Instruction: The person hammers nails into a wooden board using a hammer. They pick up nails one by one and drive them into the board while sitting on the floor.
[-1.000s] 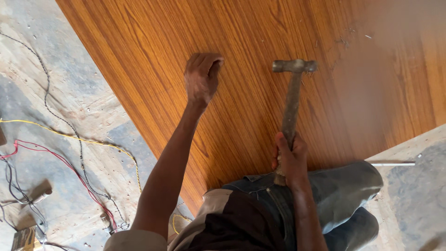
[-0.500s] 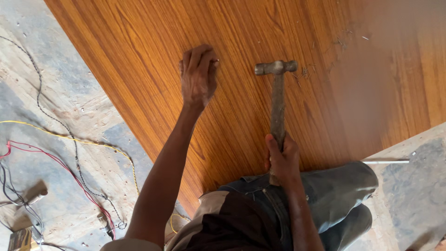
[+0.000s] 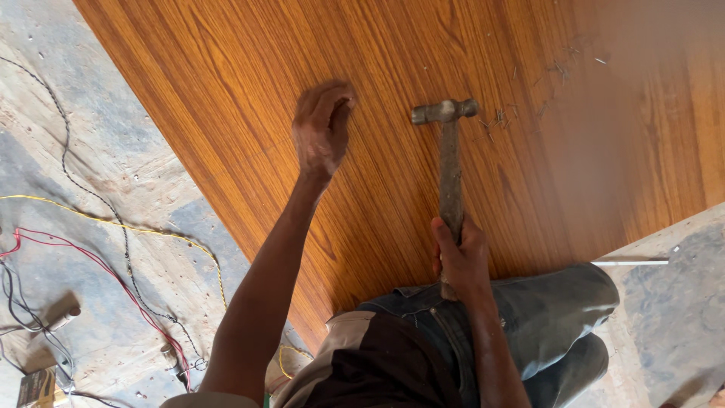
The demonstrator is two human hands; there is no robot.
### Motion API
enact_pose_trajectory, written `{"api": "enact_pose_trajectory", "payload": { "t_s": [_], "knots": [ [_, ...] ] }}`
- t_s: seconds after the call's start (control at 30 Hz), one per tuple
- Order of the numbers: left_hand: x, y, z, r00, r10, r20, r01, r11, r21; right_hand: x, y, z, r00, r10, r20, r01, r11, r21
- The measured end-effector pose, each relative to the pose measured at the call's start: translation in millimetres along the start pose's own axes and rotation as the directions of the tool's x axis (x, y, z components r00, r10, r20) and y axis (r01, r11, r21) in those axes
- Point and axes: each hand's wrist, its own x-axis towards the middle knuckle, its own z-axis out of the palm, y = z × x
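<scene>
While the right hand (image 3: 462,261) has its grip clamped on a hammer (image 3: 448,151), the left hand (image 3: 321,132) presses half-curled on the wood-grain panel (image 3: 226,91).

Both arms are bare from the elbow down, with no watch, ring or glove on the left hand (image 3: 321,132) or the right hand (image 3: 461,261). The person wears a dark brown and tan shirt (image 3: 377,363). Faded grey-blue jeans (image 3: 551,317) cover the folded legs at the near right.
</scene>
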Motion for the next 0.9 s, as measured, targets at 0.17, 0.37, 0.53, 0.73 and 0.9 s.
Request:
{"api": "enact_pose_trajectory", "payload": {
  "t_s": [0.17,0.37,0.53,0.73,0.9],
  "knots": [
    [-1.3,-6.6,5.0,0.993,-0.028,0.118,0.021,0.998,0.062,1.5,-3.9,2.6,1.0,0.018,-0.003,-0.018,0.999,-0.031],
    [-8.0,-12.7,12.4,0.991,0.01,0.132,-0.025,0.993,0.113,2.2,-11.4,5.6,0.999,-0.04,-0.02,0.038,0.994,-0.1],
    [-5.1,-9.8,10.5,0.991,0.014,0.137,-0.031,0.992,0.122,7.4,-15.6,8.7,0.98,-0.199,-0.001,0.193,0.951,-0.242],
    [-4.4,-6.9,5.9,0.989,-0.01,0.151,-0.004,0.995,0.095,13.8,-18.5,22.6,0.831,-0.555,0.025,0.503,0.732,-0.461],
    [-8.6,-13.0,10.3,0.989,-0.017,0.144,0.003,0.996,0.094,15.5,-22.3,33.1,0.856,-0.512,0.072,0.433,0.635,-0.639]
  ]
}}
